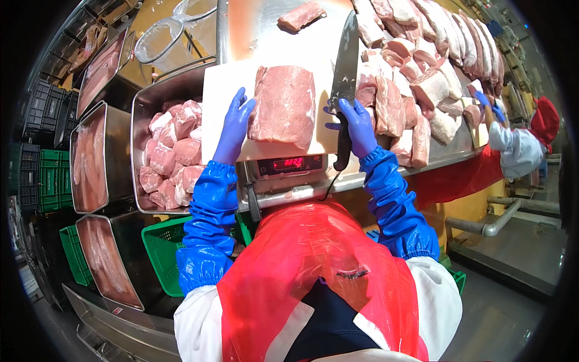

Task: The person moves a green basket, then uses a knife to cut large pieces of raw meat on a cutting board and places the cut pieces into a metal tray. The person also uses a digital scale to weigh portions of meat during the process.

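A thick pink block of meat lies on a white cutting board in front of me. At its left edge is my left hand in a blue glove, fingers stretched and apart, the fingertips at the meat's side. My right hand, also gloved, is closed around the black handle of a large knife. The wide blade points away from me, just right of the block, apart from it. Below the board's near edge sits a scale with a red lit display.
A steel tub of meat chunks stands left of the board; more steel trays lie beyond it. Many cut pieces cover the table at right. A smaller piece lies at the far side. A co-worker stands far right.
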